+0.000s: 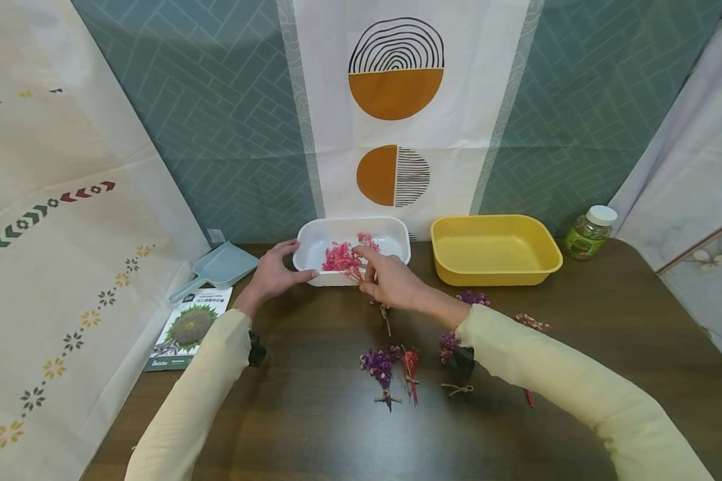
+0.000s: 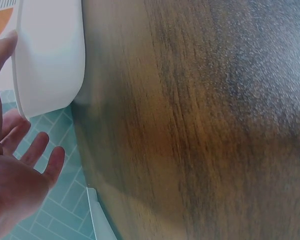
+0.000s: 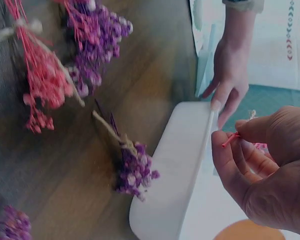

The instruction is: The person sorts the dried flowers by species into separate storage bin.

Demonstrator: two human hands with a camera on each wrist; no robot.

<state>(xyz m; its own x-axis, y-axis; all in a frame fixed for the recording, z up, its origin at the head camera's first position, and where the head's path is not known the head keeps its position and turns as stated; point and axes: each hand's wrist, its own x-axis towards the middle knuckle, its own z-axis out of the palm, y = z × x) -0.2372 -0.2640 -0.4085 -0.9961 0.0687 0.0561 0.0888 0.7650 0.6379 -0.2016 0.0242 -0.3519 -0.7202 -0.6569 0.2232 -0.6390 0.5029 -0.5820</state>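
My left hand [image 1: 273, 272] holds the left end of a white plastic tub [image 1: 361, 226], thumb at the front rim and fingers round the far corner. In the left wrist view, the other fingers of that hand [image 2: 20, 165] hang apart from the tub. My right hand [image 1: 392, 277] is over the tub's front rim and pinches red stems [image 3: 231, 140] between thumb and index finger. Pink dried flowers [image 1: 339, 257] show inside the tub beside that hand. Whether those stems join all the pink flowers cannot be told.
Purple dried flower bunches [image 1: 378, 364] and a red bunch [image 1: 410, 364] lie on the brown table [image 1: 301, 401]. A yellow tub [image 1: 496, 275] and a lidded jar [image 1: 586, 234] stand right. At left are a blue dustpan [image 1: 225, 265] and a sunflower-printed packet [image 1: 186, 327].
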